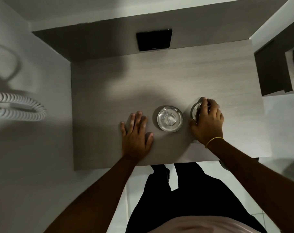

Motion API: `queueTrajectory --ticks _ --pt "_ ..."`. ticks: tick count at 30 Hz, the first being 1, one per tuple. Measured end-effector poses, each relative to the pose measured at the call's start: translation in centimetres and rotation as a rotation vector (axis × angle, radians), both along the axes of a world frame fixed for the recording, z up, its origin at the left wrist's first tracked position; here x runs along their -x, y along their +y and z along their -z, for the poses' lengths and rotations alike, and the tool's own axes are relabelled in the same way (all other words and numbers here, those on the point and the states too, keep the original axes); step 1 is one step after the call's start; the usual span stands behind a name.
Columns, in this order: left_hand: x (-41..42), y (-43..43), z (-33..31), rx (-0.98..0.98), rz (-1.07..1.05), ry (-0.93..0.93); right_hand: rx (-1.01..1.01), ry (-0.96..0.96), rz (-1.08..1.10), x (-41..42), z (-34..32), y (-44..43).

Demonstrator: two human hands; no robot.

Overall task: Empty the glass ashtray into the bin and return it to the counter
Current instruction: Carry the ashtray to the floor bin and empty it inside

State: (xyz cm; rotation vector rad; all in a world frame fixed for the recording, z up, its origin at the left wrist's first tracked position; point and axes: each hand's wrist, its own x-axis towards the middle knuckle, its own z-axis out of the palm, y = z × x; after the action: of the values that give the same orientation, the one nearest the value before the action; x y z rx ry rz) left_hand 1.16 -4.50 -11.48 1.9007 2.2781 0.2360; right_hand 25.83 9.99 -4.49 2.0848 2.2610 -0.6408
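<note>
The counter point(159, 78) ran as a pale wood-grain slab from a grey back wall down to a near edge just in front of the person's legs. Its left edge met a grey side panel, its right edge dropped off to white floor, and most of its far half lay bare. A black flat panel point(153, 39) sat on the back wall above it, and a coiled white hose point(20, 106) lay off to the left, well apart from the counter.

Two round glass pieces stood near the front edge. The middle one, a glass dish point(170, 118), sat upright with its mouth open upward, and a small pale patch showed at its centre, possibly residue or only a reflection. Being round, it had no long axis to speak of.

The glass ashtray point(196, 110) stood on the counter just right of the dish, apart from it by a narrow gap, and mostly hidden under the right hand point(207, 121). That hand's fingers curled over its rim and closed on it from above; its contents could not be made out. A yellow band point(213, 141) circled that wrist.

The left hand point(136, 133) lay flat and spread on the counter, palm down, grasping nothing, just left of the dish.
</note>
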Motion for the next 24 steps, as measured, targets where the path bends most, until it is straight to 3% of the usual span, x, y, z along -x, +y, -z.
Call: queueTrajectory --ticks 3,6,9,17,24 --pt "0.0 0.0 0.1 0.007 0.002 0.0 -0.068 0.008 -0.008 0.5 -0.7 0.3" --pt "0.0 0.0 0.1 0.012 0.006 0.007 -0.113 0.126 -0.154 1.7 -1.0 0.9" --pt "0.0 0.1 -0.1 0.027 0.01 0.015 0.002 0.161 -0.313 3.6 -1.1 1.8" --pt "-0.1 0.2 -0.9 0.059 0.011 0.007 0.163 0.136 -0.348 5.2 -0.7 4.2" --pt "-0.3 0.3 -1.4 0.079 0.011 0.046 0.144 0.454 -0.01 -0.5 -3.5 4.9"
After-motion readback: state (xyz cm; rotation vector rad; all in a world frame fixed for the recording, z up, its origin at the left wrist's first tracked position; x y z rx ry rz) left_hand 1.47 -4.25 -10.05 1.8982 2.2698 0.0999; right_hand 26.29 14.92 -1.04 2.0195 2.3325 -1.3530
